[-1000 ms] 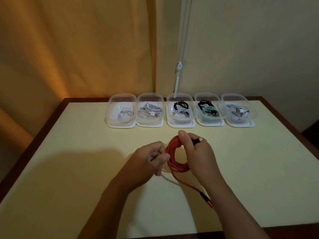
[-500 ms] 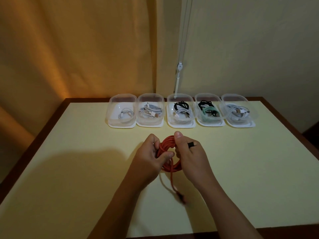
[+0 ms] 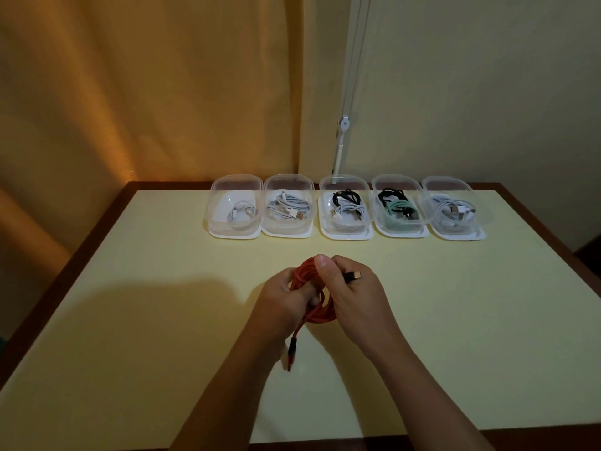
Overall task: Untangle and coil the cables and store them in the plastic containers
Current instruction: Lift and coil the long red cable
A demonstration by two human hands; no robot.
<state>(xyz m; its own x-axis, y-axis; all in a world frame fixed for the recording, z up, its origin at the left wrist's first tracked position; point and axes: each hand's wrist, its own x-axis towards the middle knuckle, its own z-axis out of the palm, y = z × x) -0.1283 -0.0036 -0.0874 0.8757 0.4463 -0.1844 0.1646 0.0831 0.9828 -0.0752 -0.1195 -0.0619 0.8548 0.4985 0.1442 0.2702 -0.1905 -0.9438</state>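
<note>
A coiled red cable (image 3: pixel 317 315) is held between both hands above the middle of the table. My left hand (image 3: pixel 283 302) grips the coil's left side. My right hand (image 3: pixel 356 296) pinches its top, and a black plug (image 3: pixel 353 275) sticks out past the fingers. The cable's loose tail with a dark plug (image 3: pixel 291 354) hangs down below the coil. Several clear plastic containers stand in a row at the back, from the leftmost container (image 3: pixel 234 206) to the rightmost container (image 3: pixel 455 208), each holding coiled cables.
The pale yellow table (image 3: pixel 146 320) has a dark wooden rim. An orange curtain (image 3: pixel 146 92) hangs behind it, and a white blind cord with a fitting (image 3: pixel 344 123) hangs above the middle container.
The loose tail has been drawn in and is shorter, hanging under the coil on its left. Both hands closed in on the coil and shifted a little left.
</note>
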